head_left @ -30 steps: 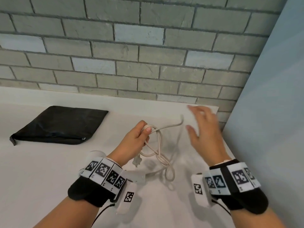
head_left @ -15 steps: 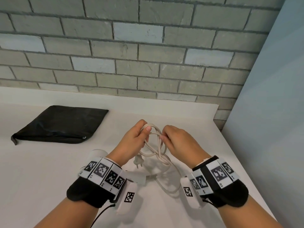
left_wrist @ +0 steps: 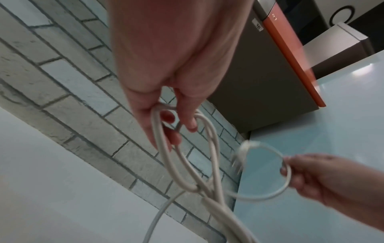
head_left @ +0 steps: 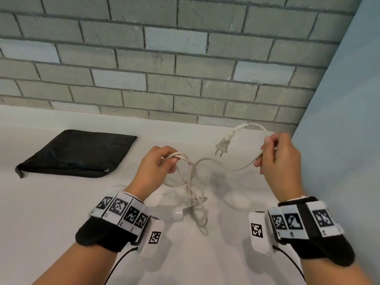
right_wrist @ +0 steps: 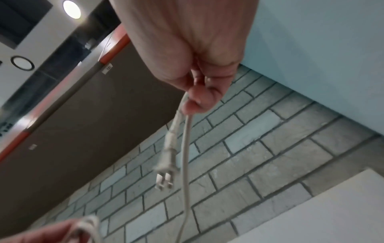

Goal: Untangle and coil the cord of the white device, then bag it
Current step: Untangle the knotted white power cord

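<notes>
Black bag [head_left: 76, 154], flat on the white surface [head_left: 51, 212] at far left; left hand [head_left: 157, 164], fingers curled round gathered loops of the cord [head_left: 191, 182], whose twisted strands hang to the white device [head_left: 170, 214] lying below that wrist; right hand [head_left: 277, 159], out to the right, pinching the cord near its end so the plug [head_left: 223, 145] dangles free. Risk, as judged: pulling rightward against the twist could tighten it into a knot or drag the device. The left wrist view alone shows the loops crossing under the fingers [left_wrist: 166, 141]; the device and bag appear only in the head view.
</notes>
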Motion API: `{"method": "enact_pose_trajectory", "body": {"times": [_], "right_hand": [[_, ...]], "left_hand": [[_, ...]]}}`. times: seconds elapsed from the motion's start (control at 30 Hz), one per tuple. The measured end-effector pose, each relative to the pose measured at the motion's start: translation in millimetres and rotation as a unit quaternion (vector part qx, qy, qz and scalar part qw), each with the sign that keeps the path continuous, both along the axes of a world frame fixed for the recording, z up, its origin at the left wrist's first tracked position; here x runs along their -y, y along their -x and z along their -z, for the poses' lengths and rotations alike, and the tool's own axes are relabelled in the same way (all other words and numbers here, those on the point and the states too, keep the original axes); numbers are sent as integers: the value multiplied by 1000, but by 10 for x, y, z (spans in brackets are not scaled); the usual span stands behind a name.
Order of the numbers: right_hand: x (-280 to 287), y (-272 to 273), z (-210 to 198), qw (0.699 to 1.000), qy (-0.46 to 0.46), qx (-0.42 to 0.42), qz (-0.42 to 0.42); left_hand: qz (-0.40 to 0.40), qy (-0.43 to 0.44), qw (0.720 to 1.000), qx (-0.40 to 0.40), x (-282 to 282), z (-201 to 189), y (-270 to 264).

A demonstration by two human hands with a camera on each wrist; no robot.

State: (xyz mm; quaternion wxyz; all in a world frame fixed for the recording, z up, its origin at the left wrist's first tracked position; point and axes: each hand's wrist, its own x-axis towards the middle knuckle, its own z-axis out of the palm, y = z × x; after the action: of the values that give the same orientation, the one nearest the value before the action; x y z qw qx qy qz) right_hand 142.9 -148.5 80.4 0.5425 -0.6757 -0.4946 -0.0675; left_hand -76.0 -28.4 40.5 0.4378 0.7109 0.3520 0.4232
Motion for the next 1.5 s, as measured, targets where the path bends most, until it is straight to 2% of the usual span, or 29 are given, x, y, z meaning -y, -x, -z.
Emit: {"method": "enact_pose_trajectory", "body": {"times": [0.17, 0.27, 0.33, 0.43, 0.5, 0.6, 0.7, 0.77, 0.8, 0.87, 0.93, 0.97, 1.0, 1.07, 1.17, 1.23, 1.3, 1.4, 1.5], "right_hand": [[-111, -52, 283, 994, 78, -64, -46], [-164, -13, 443, 980, 165, -55, -98], [-141, 79, 450, 963, 209, -49, -165], [-104, 307, 344, 916, 219, -92, -325], [-125, 425, 288, 899, 228, -97, -362], [-192, 529, 264, 911, 202, -123, -338], [-232, 531, 259, 925, 161, -176, -295], [-245, 506, 254, 929, 127, -222, -267], [-249, 496, 250, 928, 111, -249, -256], [-249, 495, 239, 918, 79, -297, -251], [-242, 504, 226, 907, 67, -323, -261], [-238, 512, 221, 903, 68, -330, -268], [-233, 516, 218, 897, 67, -336, -278], [-220, 511, 219, 885, 65, -351, -299], [-204, 434, 222, 878, 72, -365, -300], [-189, 362, 227, 879, 79, -372, -287], [-156, 305, 226, 897, 93, -340, -266], [-98, 201, 231, 936, 120, -237, -231], [-58, 71, 238, 955, 134, -169, -204]], "left_hand": [[80, -21, 996, 15, 109, -145, -33], [102, -25, 994, 29, 146, -214, -58], [109, -39, 993, 29, 157, -248, -71], [131, -50, 989, 40, 183, -288, -104], [147, -57, 986, 47, 204, -315, -152], [131, -60, 986, 78, 196, -298, -224], [0, -123, 990, 68, 207, -236, -224], [-82, -205, 974, 49, 264, -208, -206], [-93, -221, 970, 33, 288, -192, -205], [-51, -179, 981, -56, 305, -133, -231], [40, -96, 978, -180, 304, -44, -264], [86, -56, 975, -196, 297, 2, -277], [123, -20, 976, -177, 295, 35, -287], [158, 60, 982, -89, 309, 34, -281], [155, 159, 975, 16, 296, -9, -266], [139, 170, 974, 46, 268, -35, -249], [117, 167, 977, 64, 229, -62, -224], [80, 169, 977, 103, 145, -103, -155], [44, 146, 985, 87, 48, -131, -56]]}}
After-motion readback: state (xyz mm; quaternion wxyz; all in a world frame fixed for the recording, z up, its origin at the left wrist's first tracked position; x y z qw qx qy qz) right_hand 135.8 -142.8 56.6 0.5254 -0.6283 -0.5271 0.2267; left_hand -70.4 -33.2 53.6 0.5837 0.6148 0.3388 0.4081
